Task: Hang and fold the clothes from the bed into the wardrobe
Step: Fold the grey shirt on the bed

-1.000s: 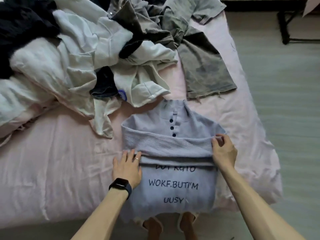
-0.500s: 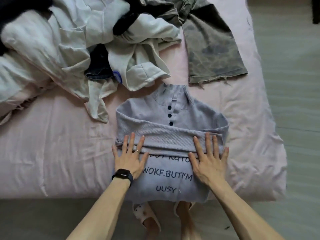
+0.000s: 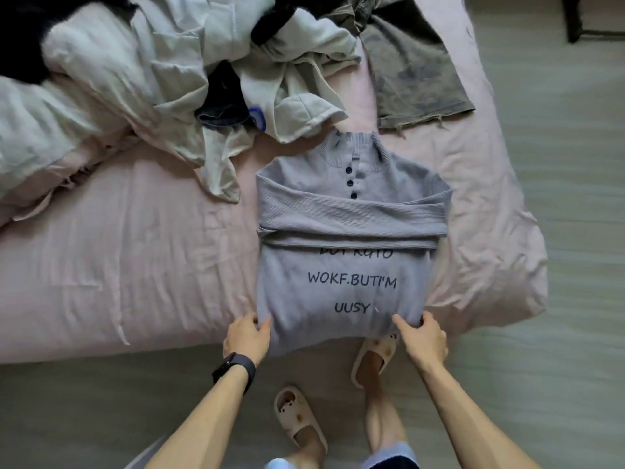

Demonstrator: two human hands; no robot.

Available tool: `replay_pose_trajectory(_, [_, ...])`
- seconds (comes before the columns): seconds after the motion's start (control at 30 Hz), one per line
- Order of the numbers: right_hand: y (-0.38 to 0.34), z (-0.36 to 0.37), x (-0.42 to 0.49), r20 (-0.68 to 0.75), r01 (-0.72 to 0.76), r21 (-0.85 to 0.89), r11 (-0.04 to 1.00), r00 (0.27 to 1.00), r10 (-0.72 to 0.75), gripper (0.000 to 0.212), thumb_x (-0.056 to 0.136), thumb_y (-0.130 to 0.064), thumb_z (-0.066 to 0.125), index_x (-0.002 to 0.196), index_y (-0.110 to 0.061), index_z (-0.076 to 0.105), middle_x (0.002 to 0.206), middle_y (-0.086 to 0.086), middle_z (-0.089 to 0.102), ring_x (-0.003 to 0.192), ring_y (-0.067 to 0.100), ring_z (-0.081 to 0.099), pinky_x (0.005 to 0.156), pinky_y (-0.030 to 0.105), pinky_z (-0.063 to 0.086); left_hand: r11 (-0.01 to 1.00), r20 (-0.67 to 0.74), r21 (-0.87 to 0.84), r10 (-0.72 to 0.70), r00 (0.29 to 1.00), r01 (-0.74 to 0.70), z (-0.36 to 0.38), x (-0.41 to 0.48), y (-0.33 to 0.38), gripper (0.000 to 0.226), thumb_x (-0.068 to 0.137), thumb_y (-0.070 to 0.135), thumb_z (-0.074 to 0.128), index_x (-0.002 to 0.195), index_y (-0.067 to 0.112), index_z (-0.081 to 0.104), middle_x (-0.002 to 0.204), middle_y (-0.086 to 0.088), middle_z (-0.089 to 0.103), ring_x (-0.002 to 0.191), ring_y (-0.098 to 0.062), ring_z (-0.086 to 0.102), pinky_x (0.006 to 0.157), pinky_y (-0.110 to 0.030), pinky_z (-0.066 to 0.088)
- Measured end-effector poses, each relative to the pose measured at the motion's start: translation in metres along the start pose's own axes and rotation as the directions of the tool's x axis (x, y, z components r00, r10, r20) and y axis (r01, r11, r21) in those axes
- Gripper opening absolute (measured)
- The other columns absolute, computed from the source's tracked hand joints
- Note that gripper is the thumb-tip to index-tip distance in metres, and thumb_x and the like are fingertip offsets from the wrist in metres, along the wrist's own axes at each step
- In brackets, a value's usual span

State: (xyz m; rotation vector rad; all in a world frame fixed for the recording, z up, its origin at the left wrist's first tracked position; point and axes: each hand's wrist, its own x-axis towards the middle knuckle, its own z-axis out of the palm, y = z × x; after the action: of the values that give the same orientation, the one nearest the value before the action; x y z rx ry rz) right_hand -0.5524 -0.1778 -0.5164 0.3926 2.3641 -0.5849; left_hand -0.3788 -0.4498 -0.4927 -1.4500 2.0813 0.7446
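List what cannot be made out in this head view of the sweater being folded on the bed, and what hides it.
1. Head view, sweater: top printed line half covered by the folded sleeves.
2. Head view, left hand and right hand: fingers tucked out of sight under the hem.
3. Head view, black garment: cut off by the top-left edge.
4. Wardrobe: outside the frame.

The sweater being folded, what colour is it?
Pale lavender-grey sweater with dark lettering, clearest in the head view.

Left hand (image 3: 247, 336) and right hand (image 3: 422, 340) grip with curled fingers, arms outstretched.
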Motion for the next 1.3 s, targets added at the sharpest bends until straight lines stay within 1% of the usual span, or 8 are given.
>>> replay_pose_trajectory(0.2, [0.013,-0.004,-0.012,0.097,0.053,0.000,0.999,0.994,-0.053,0.035,0.079,-0.039,0.078,0.105,-0.019,0.067,0.111,0.011,0.071,0.110,0.035,0.062,0.086,0.040,0.050,0.948,0.171,-0.311,-0.005,0.985,0.058,-0.004,-0.016,-0.017,0.037,0.099,0.035,0.049,0.125,0.008,0.051,0.122,-0.016,0.060,0.106,-0.035,0.059,0.087,-0.038,0.047])
replay_pose_trajectory(0.33, [0.041,-0.018,-0.042,0.103,0.044,0.099,0.994,0.993,-0.054,0.029,0.080,-0.030,0.079,0.096,-0.012,0.063,0.100,0.011,0.071,0.095,0.032,0.065,0.078,0.041,0.050,0.936,0.173,-0.353,0.067,0.983,-0.001,-0.015,-0.042,-0.033,0.032,0.097,0.032,0.059,0.116,0.012,0.042,0.112,-0.011,0.060,0.097,-0.028,0.058,0.085,-0.035,0.047])
replay_pose_trajectory(0.53, [0.061,-0.067,-0.097,-0.123,0.012,0.359,0.933,0.992,0.035,0.023,0.092,-0.026,0.069,0.100,-0.007,0.059,0.110,0.020,0.067,0.092,0.028,0.059,0.083,0.040,0.048,0.884,0.035,-0.465,0.080,0.996,-0.054,-0.051,-0.088,-0.051,0.026,0.100,0.031,0.054,0.118,0.017,0.041,0.109,-0.010,0.058,0.093,-0.029,0.056,0.081,-0.035,0.044])
replay_pose_trajectory(0.7, [0.060,-0.106,-0.147,-0.163,-0.055,0.349,0.935,0.980,0.118,0.030,0.091,-0.033,0.068,0.107,-0.009,0.058,0.108,0.016,0.065,0.099,0.035,0.062,0.087,0.048,0.053,0.920,0.056,-0.373,0.149,0.987,-0.117,-0.078,-0.127,-0.064,0.019,0.100,0.014,0.047,0.115,0.024,0.042,0.112,-0.003,0.055,0.081,-0.024,0.053,0.074,-0.030,0.037])
replay_pose_trajectory(0.87, [0.056,-0.127,-0.180,0.164,-0.174,0.521,0.836,0.981,0.102,0.035,0.089,-0.017,0.076,0.115,-0.004,0.056,0.092,0.014,0.061,0.064,0.021,0.054,0.047,0.028,0.045,0.963,0.137,-0.251,0.138,0.981,-0.100,-0.088,-0.152,-0.080,0.027,0.098,0.012,0.042,0.091,0.029,0.062,0.108,0.002,0.062,0.086,-0.019,0.055,0.071,-0.028,0.040])
replay_pose_trajectory(1.0, [0.054,-0.146,-0.187,0.061,-0.132,0.513,0.848,0.991,0.118,0.026,0.090,-0.004,0.065,0.112,-0.010,0.052,0.083,0.013,0.059,0.055,0.019,0.048,0.040,0.023,0.040,0.910,0.135,-0.413,0.112,0.984,-0.047,-0.111,-0.154,-0.079,0.030,0.097,0.009,0.041,0.093,0.025,0.066,0.097,-0.004,0.060,0.080,-0.025,0.058,0.071,-0.034,0.048])
replay_pose_trajectory(1.13, [0.043,-0.162,-0.179,0.028,-0.139,0.685,0.715,0.986,0.165,0.016,0.097,-0.005,0.059,0.087,-0.015,0.051,0.072,0.008,0.050,0.038,0.010,0.041,0.032,0.015,0.031,0.808,0.136,-0.589,0.068,0.988,0.026,-0.145,-0.135,-0.057,0.030,0.095,0.007,0.044,0.100,0.017,0.071,0.068,-0.004,0.051,0.051,-0.018,0.041,0.048,-0.024,0.032])
replay_pose_trajectory(1.3, [-0.004,-0.182,-0.147,0.088,-0.174,0.886,0.430,0.974,0.211,0.026,0.103,-0.002,0.045,0.085,-0.020,0.051,0.068,0.001,0.046,0.043,0.004,0.040,0.037,0.011,0.037,0.677,0.153,-0.733,0.062,0.986,0.071,-0.178,-0.105,-0.019,0.018,0.096,0.014,0.053,0.100,0.015,0.070,0.071,-0.001,0.050,0.044,-0.012,0.037,0.043,-0.020,0.030])
